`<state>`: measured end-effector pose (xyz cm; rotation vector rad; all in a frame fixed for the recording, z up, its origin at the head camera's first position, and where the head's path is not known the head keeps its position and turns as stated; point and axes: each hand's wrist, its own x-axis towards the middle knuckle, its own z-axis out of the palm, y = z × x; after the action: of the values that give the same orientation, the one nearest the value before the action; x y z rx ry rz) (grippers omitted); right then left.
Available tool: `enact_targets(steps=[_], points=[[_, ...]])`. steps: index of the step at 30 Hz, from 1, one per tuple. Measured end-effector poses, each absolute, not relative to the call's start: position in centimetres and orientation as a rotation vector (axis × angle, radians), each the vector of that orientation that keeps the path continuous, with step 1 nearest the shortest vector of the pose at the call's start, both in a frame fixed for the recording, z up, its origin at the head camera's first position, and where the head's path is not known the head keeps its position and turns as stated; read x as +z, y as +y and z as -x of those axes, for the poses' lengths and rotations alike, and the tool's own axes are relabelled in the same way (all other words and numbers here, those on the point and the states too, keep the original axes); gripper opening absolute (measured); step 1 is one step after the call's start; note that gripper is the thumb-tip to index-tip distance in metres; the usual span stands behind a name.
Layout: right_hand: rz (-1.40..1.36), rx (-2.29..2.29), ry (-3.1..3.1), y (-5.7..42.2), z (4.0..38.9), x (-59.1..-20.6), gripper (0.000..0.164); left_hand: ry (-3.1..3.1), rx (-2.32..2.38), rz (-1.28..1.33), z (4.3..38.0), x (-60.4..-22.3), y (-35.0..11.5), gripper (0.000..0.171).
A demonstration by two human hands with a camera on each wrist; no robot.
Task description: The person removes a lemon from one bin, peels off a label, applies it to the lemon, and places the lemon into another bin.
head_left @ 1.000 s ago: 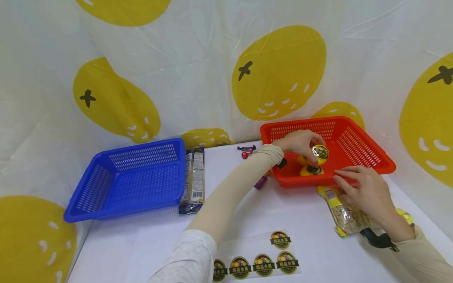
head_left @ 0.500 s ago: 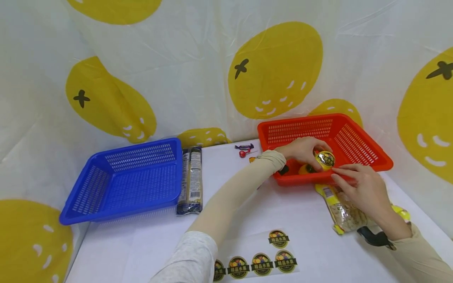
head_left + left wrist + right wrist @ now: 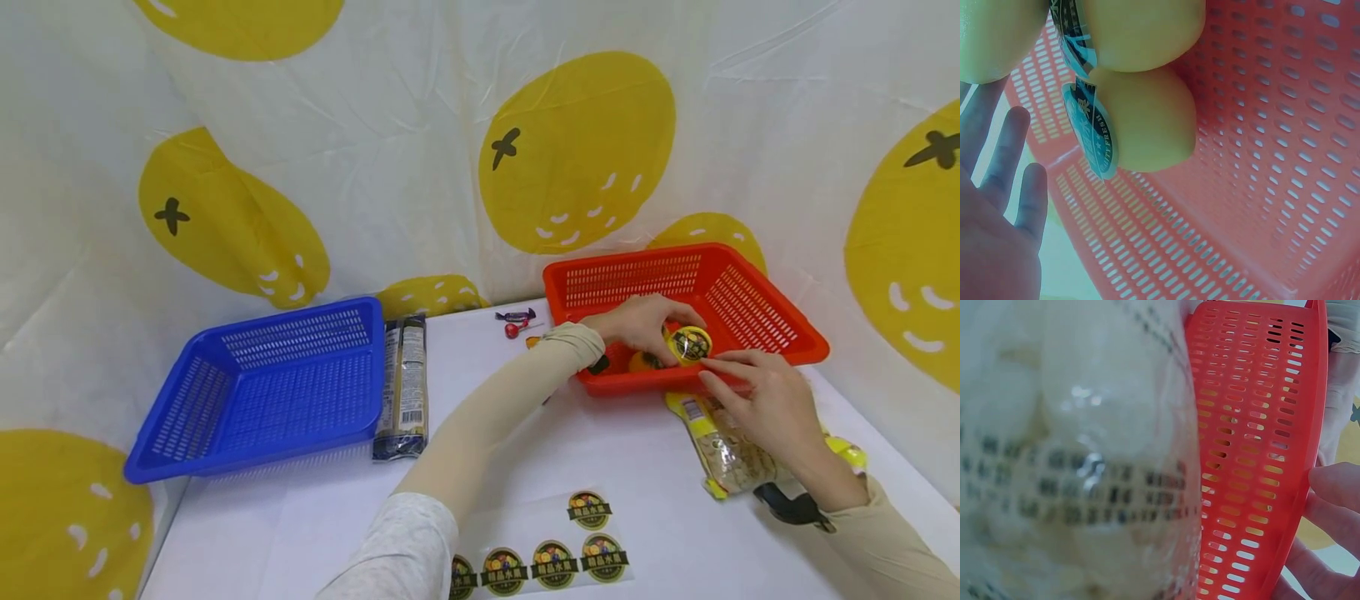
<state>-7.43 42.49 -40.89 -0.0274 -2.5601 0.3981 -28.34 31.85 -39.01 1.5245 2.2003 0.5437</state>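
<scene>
My left hand (image 3: 637, 323) reaches into the red basket (image 3: 750, 377) and holds a round yellow-orange fruit (image 3: 688, 344) with a dark fruit-picture sticker facing up. Another fruit (image 3: 643, 362) lies to its left, partly hidden by the fingers. From the left wrist, two stickered fruits (image 3: 1154, 122) show against the basket's slotted wall, beside the left fingers (image 3: 1007, 144). My right hand (image 3: 776, 400) holds the front rim, its thumb outside and its fingers over the top. In the right wrist view, fingertips (image 3: 1338, 484) overlap that rim.
A blue basket (image 3: 255, 454) stands on the left, beside a dark-edged flat food packet (image 3: 402, 392). A red lollipop (image 3: 512, 331) and a purple-wrapped candy (image 3: 516, 316) lie at the back. Under my right hand lies a clear, yellow-trimmed bag (image 3: 731, 454); a sheet of round stickers (image 3: 555, 563) is in front.
The left hand has lowered the fruit and shifted it right, down beside the basket's front rim. My right hand stays at the rim. The whole view has shifted slightly.
</scene>
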Motion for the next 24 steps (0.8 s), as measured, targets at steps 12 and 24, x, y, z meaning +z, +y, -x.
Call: enact_targets(steps=[12,24], points=[[0.043,0.411,-2.572,42.58,7.3,-41.28,0.035,2.206,0.468,-1.547,28.18,-39.27,31.99,0.076],[0.048,0.404,-2.578,42.45,7.33,-41.08,0.037,2.21,0.558,-1.527,28.18,-39.09,31.73,0.07]])
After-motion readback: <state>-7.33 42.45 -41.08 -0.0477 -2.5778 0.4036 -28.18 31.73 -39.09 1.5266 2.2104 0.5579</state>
